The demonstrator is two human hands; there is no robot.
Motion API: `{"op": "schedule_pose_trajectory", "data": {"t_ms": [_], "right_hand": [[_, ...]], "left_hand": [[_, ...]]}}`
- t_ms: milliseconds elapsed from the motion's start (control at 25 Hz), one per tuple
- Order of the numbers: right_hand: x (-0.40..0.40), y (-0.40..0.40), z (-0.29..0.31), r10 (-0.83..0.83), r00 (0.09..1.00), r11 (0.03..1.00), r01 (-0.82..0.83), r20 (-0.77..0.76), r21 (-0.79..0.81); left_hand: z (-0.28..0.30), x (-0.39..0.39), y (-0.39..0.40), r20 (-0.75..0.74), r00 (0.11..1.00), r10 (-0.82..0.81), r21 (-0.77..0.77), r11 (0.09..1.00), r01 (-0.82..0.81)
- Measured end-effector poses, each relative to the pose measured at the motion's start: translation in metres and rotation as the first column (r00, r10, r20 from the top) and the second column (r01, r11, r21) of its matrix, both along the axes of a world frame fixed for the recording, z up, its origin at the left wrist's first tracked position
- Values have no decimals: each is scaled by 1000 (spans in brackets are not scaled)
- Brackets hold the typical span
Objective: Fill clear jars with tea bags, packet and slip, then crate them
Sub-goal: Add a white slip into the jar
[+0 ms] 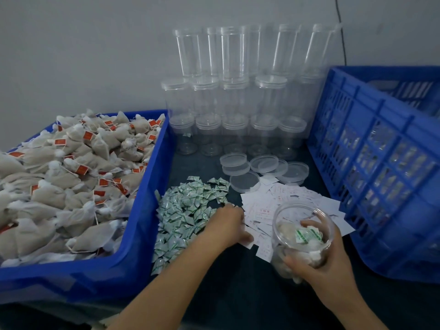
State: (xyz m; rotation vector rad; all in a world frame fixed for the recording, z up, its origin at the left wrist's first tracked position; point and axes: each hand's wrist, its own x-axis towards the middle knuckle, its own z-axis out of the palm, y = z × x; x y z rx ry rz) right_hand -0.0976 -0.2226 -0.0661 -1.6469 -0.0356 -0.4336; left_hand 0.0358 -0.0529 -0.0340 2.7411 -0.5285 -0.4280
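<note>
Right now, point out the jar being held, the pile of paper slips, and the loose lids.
jar (302,244), head view, on its clear side wall.
paper slips (292,198), head view, on a white slip near the pile's middle.
loose lids (245,181), head view, on the flat top of the nearest lid.

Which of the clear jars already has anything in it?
Only the jar gripped by the right hand, nearest the camera: open-topped, holding tea bags and a green-and-white packet. The stacked jars against the wall look empty.
</note>
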Motion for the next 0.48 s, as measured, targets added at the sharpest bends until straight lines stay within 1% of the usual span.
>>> {"op": "schedule_pose_trajectory", "data": {"t_ms": [120,200,280,360,400,480], "right_hand": [[0,0,-1,-11,1000,1000,11,26,-5],[1,1,-1,-12,1000,1000,12,12,23],[2,0,-2,-10,1000,999,10,-3,36],[2,0,-2,-8,1000,999,8,-10,44],[3,0,-2,-8,1000,998,9,-13,56],[3,1,-2,-12,1000,998,13,-10,67]], "left_hand": [[0,3,-1,-56,998,14,-80,997,-19],[1,6,-1,-67,998,22,-106,994,-29],[2,9,-3,-120,992,31,-124,991,-46],[3,10,-9,-186,980,74,-145,984,-102],[3,11,-13,-198,974,111,-146,979,-141],[0,8,-21,-135,976,168,-124,975,-185]]}}
